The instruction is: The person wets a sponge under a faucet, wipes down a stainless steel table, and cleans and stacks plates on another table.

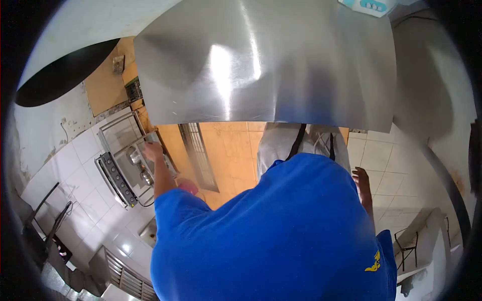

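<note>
The left arm extends outward, its hand (153,150) curled at the edge of a knobbed steel unit (124,167); the right hand (362,181) hangs bent-fingered; neither grip can be told. At the person's left, the unit's knob panel (113,178) slants from upper left to lower right, beside shiny rounded pieces (134,155), possibly vessels.
</note>
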Action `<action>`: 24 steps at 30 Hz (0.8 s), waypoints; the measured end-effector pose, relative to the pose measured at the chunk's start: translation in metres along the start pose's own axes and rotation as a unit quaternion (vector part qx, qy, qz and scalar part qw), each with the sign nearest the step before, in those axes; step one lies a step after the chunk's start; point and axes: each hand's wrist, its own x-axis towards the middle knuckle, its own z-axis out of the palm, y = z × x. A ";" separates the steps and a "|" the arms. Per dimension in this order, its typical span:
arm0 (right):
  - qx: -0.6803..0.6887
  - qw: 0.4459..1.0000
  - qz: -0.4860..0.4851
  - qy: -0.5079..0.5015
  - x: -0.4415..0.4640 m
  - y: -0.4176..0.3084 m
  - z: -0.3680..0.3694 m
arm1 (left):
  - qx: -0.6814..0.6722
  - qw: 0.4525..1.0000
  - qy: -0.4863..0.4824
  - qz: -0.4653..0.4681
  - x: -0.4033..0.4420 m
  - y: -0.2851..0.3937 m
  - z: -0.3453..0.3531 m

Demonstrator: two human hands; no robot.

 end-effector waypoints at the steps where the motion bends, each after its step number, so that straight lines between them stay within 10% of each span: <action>1: -0.002 1.000 0.012 0.027 0.008 0.000 -0.006 | -0.077 0.993 0.011 0.090 -0.009 0.018 -0.034; 5: -0.005 0.997 0.053 0.062 0.021 0.001 -0.018 | -0.422 0.859 -0.072 0.280 -0.144 0.176 -0.120; 8: -0.017 0.998 0.031 0.058 0.035 -0.012 -0.016 | -0.480 0.737 -0.065 0.472 -0.285 0.295 -0.091; 12: -0.024 0.999 -0.008 0.024 0.031 -0.041 -0.006 | -0.421 0.685 -0.184 0.565 -0.285 0.280 -0.032; 14: 0.002 0.999 0.004 0.043 0.026 -0.042 -0.008 | -0.327 0.850 -0.099 0.402 -0.214 0.209 -0.021; 17: -0.013 1.000 -0.005 0.023 0.012 -0.030 -0.022 | -0.392 0.898 -0.185 0.072 -0.112 0.013 0.036; 19: -0.056 0.996 0.046 0.047 0.016 -0.011 -0.049 | -0.037 0.996 -0.036 0.067 -0.069 -0.047 0.031; 20: -0.077 0.992 0.077 0.058 0.014 -0.004 -0.054 | -0.109 0.987 -0.098 -0.061 -0.044 -0.060 0.040; 24: -0.108 0.994 0.035 0.008 0.006 -0.002 -0.059 | -0.630 0.766 -0.119 0.045 -0.165 0.171 -0.129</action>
